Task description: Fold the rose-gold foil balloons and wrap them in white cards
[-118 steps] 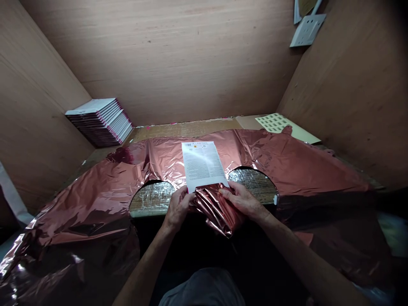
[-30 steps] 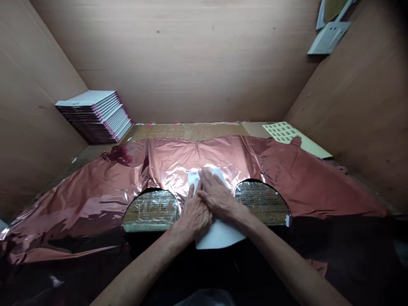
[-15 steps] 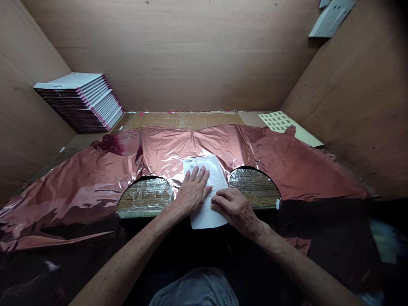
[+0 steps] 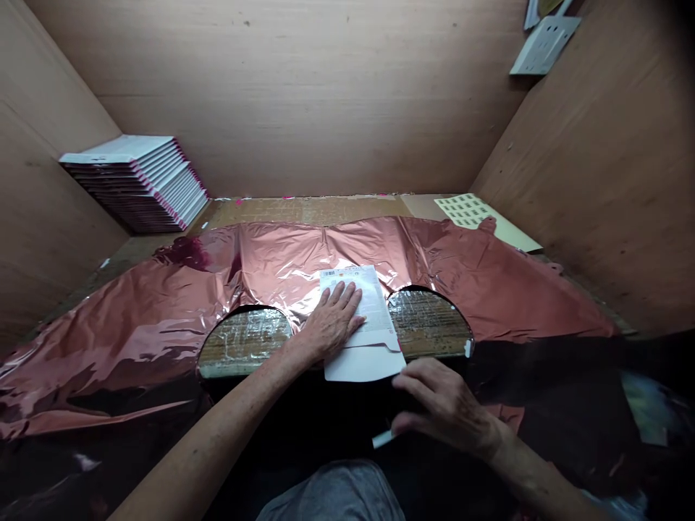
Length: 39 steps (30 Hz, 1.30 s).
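Observation:
A white printed card packet [image 4: 365, 333] lies on a wide sheet of rose-coloured foil [image 4: 163, 318] spread over the workbench. My left hand [image 4: 331, 322] presses flat on the packet, fingers spread. My right hand [image 4: 439, 405] is below the bench edge, fingers curled on a thin white strip [image 4: 383, 438] pulled away from the packet's lower flap. Two round cut-outs in the foil show the wooden bench [image 4: 244, 340] on both sides of the packet.
A stack of white and pink card packets [image 4: 141, 181] leans in the back left corner. A sheet of small labels [image 4: 467, 210] lies at the back right. Wooden walls close in on three sides. A white plate [image 4: 543, 43] hangs on the right wall.
The crumpled foil has gone inside the packet, which my hands pressed flat. My right hand has since moved down and right off the packet with a white strip. My left hand stays pressing.

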Each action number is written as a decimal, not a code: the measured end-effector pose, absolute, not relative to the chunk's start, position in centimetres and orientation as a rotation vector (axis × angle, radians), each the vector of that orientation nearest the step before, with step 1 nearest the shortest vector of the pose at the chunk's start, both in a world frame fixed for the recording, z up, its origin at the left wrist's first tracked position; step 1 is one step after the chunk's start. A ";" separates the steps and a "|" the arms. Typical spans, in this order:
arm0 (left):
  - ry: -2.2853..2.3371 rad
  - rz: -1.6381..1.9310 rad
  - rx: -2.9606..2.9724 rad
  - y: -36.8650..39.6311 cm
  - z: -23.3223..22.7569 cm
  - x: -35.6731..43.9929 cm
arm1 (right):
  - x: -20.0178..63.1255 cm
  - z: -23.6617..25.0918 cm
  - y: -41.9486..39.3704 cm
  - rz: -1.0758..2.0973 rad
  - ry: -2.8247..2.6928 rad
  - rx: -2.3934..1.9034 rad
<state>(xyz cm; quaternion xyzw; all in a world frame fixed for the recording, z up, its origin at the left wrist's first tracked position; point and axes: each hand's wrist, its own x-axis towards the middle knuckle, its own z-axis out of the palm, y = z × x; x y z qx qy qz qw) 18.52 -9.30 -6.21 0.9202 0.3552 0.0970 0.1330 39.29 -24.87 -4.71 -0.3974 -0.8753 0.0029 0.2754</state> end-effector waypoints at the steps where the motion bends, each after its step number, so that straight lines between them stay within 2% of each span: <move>1: 1.026 0.307 2.659 -9.1 -6.3 18.4 | 39.4 -5.1 -25.1 -0.127 -2.325 -1.081; 6: 0.992 0.560 2.579 -8.8 -6.9 17.2 | 38.7 -5.9 -23.6 -0.492 -2.230 -1.147; 11: 0.906 0.873 2.558 -10.5 -6.1 15.6 | 38.4 -6.8 -21.9 -0.419 -2.344 -1.026; 18: 0.623 0.803 2.726 -15.7 -5.4 11.9 | 39.4 -8.0 -21.6 -0.372 -2.328 -1.016; 24: 0.760 0.944 2.612 -15.9 -6.6 12.6 | 39.6 -7.9 -21.1 -0.145 -2.165 -1.008; 29: 1.021 0.929 2.331 -15.9 -5.5 14.4 | 38.2 -6.5 -20.7 0.261 -1.852 -1.278; 31: 1.167 0.945 2.291 -16.0 -5.4 15.2 | 37.4 -6.2 -20.5 0.317 -1.755 -1.400; 35: 1.495 0.902 2.442 -16.0 -6.0 16.5 | 35.7 -6.9 -20.2 -0.077 -1.933 -1.515; 39: 1.629 0.999 2.522 -17.2 -6.4 16.4 | 35.7 -8.1 -20.7 -0.284 -2.347 -1.199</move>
